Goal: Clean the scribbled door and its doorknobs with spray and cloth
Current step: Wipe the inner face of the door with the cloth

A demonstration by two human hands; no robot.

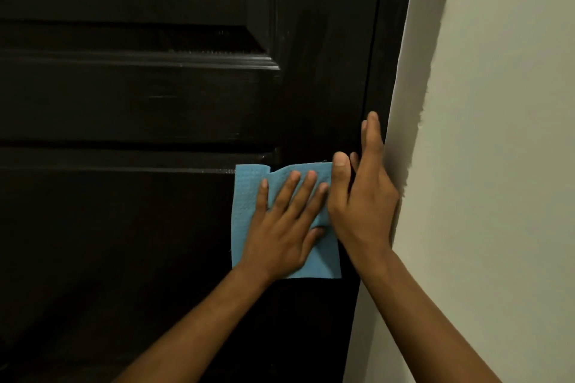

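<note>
My left hand (pixel 281 236) lies flat on the blue cloth (pixel 249 196), fingers straight and spread, and presses it against the dark door (pixel 140 102), low at its right side near the edge; its grip is released. My right hand (pixel 362 196) is just beside, at the door edge next to the pale wall (pixel 497 134). Its thumb touches the top right corner of the cloth, its fingers point upward, relaxed; this grip holds nothing. I see no scribbles or doorknob clearly.
</note>
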